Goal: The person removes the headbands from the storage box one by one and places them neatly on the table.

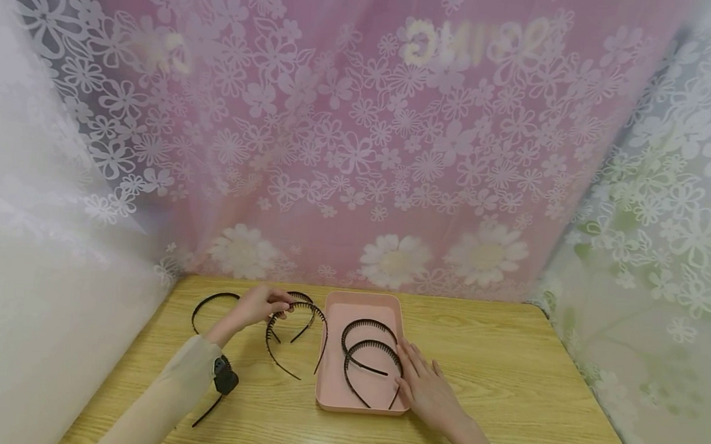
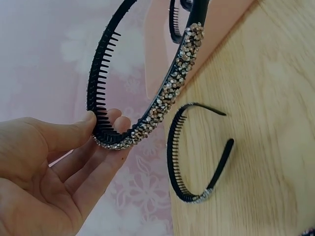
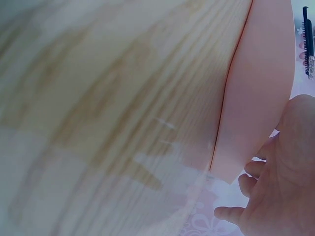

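Observation:
My left hand [image 1: 279, 305] pinches a black toothed headband [image 1: 322, 320] at the top of its arc, over the wooden table left of a pink tray [image 1: 361, 300]. In the left wrist view thumb and fingers [image 2: 74, 132] grip this headband [image 2: 172, 83], which is studded with rhinestones. Two more black headbands [image 1: 375, 344] lie inside the tray. My right hand [image 1: 420, 378] lies flat with straight fingers at the tray's right rim, fingertips by the nearer headband. The right wrist view shows that hand [image 3: 278, 187] beside the tray's outer wall [image 3: 261, 73].
Another headband [image 1: 202, 305] lies at the table's far left and one [image 1: 306, 297] behind my left hand; the left wrist view shows one headband [image 2: 197, 162] on the wood. Flowered lace curtains [image 1: 358, 150] close in the back and both sides. A bare stretch of table [image 1: 503, 358] lies right of the tray.

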`<action>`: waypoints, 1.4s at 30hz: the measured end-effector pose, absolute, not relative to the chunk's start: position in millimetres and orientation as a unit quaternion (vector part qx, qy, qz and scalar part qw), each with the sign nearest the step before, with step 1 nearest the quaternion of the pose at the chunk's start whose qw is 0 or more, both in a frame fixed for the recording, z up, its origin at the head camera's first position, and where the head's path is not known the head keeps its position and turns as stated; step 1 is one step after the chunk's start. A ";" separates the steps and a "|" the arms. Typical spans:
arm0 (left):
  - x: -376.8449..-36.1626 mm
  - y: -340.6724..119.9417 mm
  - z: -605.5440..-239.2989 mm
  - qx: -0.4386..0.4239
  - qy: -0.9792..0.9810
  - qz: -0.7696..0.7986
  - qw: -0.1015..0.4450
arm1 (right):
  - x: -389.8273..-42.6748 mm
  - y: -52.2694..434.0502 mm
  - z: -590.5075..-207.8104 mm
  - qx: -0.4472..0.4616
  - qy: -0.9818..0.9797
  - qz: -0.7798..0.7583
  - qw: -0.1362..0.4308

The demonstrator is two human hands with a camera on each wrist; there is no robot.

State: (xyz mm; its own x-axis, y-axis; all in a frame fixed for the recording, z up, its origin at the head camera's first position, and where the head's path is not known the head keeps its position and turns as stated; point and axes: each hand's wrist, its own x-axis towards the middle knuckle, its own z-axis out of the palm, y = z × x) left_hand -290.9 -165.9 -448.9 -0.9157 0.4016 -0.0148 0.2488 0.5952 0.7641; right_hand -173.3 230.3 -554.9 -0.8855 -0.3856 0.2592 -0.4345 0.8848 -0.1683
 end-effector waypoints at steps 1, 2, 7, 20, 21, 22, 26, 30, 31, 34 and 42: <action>-290.5 -167.4 -449.5 0.185 0.890 0.406 0.090 | -173.4 230.2 -555.0 0.213 -0.964 0.111 0.111; -290.1 -168.8 -450.1 0.187 0.891 0.404 0.088 | -173.4 230.2 -555.1 0.214 -0.964 0.112 0.112; -287.0 -173.6 -451.9 0.190 0.903 0.377 0.079 | -173.5 230.3 -555.7 0.214 -0.964 0.110 0.114; -276.0 -177.6 -468.1 0.192 0.914 0.344 0.095 | -171.7 228.0 -551.0 0.218 -0.962 0.115 0.117; -274.2 -177.4 -469.8 0.194 0.917 0.336 0.096 | -171.5 227.8 -550.6 0.218 -0.962 0.116 0.117; -272.1 -176.9 -471.2 0.192 0.918 0.333 0.099 | -171.3 227.7 -550.4 0.217 -0.962 0.115 0.117; -266.4 -176.4 -478.4 0.183 0.920 0.328 0.110 | -170.8 227.4 -550.2 0.215 -0.963 0.117 0.114; -264.5 -177.7 -485.7 0.187 0.922 0.323 0.105 | -169.9 226.6 -549.5 0.215 -0.962 0.120 0.117; -264.3 -177.9 -487.5 0.189 0.922 0.322 0.102 | -169.7 226.5 -549.3 0.215 -0.962 0.119 0.119; -263.5 -177.3 -491.5 0.201 0.921 0.317 0.104 | -169.2 226.4 -549.0 0.218 -0.961 0.118 0.127; -259.7 -179.4 -502.1 0.208 0.905 0.344 0.139 | -170.5 227.3 -552.2 0.225 -0.956 0.114 0.151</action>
